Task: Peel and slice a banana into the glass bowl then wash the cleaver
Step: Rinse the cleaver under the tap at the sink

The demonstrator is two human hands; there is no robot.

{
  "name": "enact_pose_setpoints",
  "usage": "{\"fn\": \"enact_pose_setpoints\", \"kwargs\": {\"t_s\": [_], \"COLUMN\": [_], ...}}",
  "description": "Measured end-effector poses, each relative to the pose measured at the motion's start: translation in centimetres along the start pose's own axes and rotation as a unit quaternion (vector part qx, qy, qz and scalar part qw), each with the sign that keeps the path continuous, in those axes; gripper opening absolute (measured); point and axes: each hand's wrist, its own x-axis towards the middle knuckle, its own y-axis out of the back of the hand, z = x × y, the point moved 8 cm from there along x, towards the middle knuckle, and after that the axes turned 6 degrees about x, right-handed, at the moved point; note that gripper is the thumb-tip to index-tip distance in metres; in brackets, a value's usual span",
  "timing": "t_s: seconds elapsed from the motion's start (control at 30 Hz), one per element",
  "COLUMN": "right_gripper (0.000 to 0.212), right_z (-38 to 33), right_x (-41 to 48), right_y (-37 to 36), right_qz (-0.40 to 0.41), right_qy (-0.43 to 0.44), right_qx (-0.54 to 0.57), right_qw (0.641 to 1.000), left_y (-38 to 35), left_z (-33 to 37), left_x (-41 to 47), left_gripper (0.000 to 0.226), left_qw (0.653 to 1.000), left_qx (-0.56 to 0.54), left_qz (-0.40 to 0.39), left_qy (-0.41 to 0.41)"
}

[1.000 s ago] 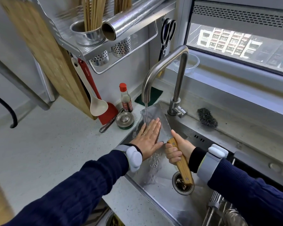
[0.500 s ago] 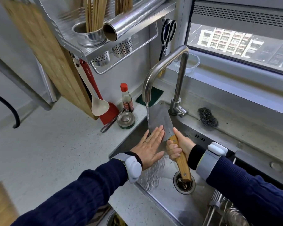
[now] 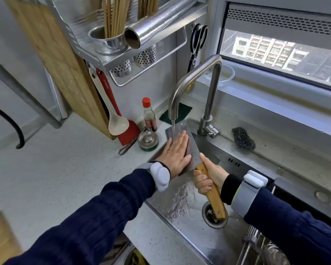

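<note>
Over the sink [image 3: 214,243], the cleaver [image 3: 194,148] runs far-left to near-right under the tap [image 3: 182,88]. The left hand [image 3: 175,155] lies flat on the blade, fingers straight and together; the right hand [image 3: 208,177] grips the wooden handle nearer.

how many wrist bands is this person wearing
2: the left band, on the wrist beside the blade of the cleaver, and the right band, on the wrist behind its handle. No more seem hidden.

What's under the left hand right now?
The left hand lies flat on the cleaver blade, tap water running over both. The blade's part beneath the palm is covered.
</note>
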Motion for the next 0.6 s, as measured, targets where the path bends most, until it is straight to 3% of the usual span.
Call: {"fn": "enact_pose_setpoints", "kwargs": {"t_s": [0.1, 0.37, 0.43, 0.53, 0.6], "right_gripper": [0.067, 0.063, 0.063, 0.06, 0.057], "right_z": [0.7, 0.6, 0.2, -0.3, -0.7], "right_x": [-0.5, -1.5, -1.6, -1.6, -1.6], "right_y": [-0.3, 1.9, 2.2, 2.8, 2.9], "right_qz": [-0.027, 0.018, 0.046, 0.109, 0.143], "right_qy": [-0.028, -0.007, 0.007, 0.046, 0.075], "right_qx": [0.009, -0.045, -0.073, -0.163, -0.234], "right_qw": [0.999, 0.999, 0.996, 0.979, 0.959], "left_y": [0.0, -3.0, -1.8, 1.1, 1.7], "left_z": [-1.8, -6.8, -6.4, -5.3, -4.4], "left_x": [1.0, -0.9, -0.8, -0.7, -0.5], "left_gripper": [0.063, 0.069, 0.063, 0.026, 0.018], "left_qw": [0.997, 0.986, 0.986, 0.963, 0.935], "left_qx": [-0.062, -0.05, -0.082, -0.183, -0.269], "left_qz": [0.004, -0.046, 0.013, 0.13, 0.141], "left_qy": [0.051, 0.154, 0.146, 0.152, 0.181]}}
